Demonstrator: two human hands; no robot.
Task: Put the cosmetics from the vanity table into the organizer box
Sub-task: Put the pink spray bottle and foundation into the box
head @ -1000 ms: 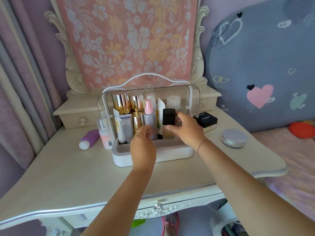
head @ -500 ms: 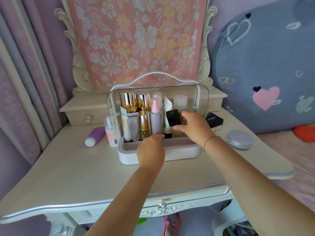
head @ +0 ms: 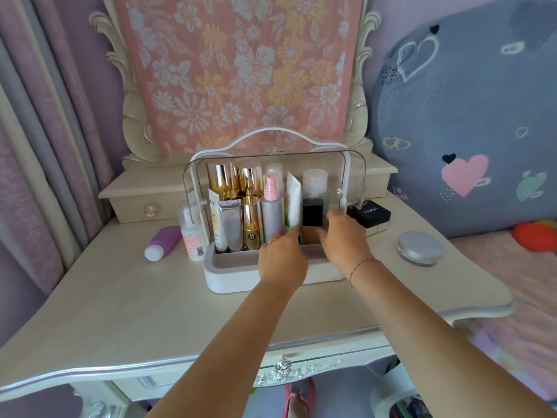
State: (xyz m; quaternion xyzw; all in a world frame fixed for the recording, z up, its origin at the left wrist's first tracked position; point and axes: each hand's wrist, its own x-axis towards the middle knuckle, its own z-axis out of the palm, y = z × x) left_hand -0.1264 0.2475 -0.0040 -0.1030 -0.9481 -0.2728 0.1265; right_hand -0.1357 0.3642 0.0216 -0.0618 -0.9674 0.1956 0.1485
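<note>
While both hands reach into the well-filled organizer box (head: 229,274), the right hand (head: 343,241) grasps a black-capped bottle (head: 312,217) standing inside; the left hand (head: 281,257) rests loose beside it. A purple tube (head: 161,241), clear bottle (head: 191,236), black box (head: 372,215) and silver jar (head: 420,247) remain on the counter (head: 120,312).

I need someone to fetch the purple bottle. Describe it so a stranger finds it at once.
Start at the white organizer box on the vanity table. Left of it stands a clear bottle; beside that lies the purple bottle, the only item on its side, white-capped.
</note>
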